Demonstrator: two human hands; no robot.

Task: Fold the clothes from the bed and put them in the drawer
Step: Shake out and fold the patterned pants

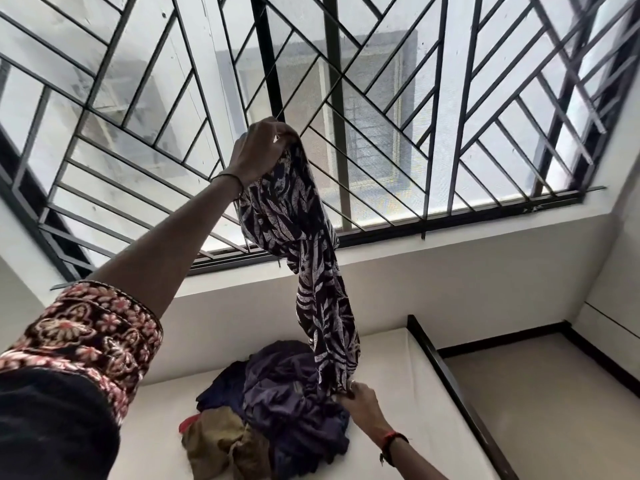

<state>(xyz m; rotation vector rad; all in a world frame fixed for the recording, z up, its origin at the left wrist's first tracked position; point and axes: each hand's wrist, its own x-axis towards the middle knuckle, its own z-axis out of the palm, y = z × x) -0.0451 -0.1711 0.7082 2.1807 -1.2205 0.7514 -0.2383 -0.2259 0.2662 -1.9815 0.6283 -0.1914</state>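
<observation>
Printed garment [311, 265]: thin, limp cloth, matt, dark ground with pale leaf print, hanging in soft folds.
Purple garment [287, 393] in pile: soft crumpled cloth, matt.
Olive cloth [221, 441] beside it: looks coarser, wrinkled, dull.
Bed surface [391, 362]: smooth pale cloth, matt.
Bed frame [453, 386]: dark, smooth, slight sheen; wood or laminate, cannot tell.
Window grille [331, 36]: black painted metal bars, flat finish.
Wall [450, 271]: white paint, smooth, matt.
Sleeve [100, 344]: dark cloth, dense floral pattern, stitched-looking edge.
Floor [554, 410]: smooth, pale, faint sheen.

Gripping leaf-print garment [311, 237] at eleven o'clock with left hand [258, 150], pinching its lower end at six o'clock with right hand [360, 400], over clothes pile [284, 417].
</observation>
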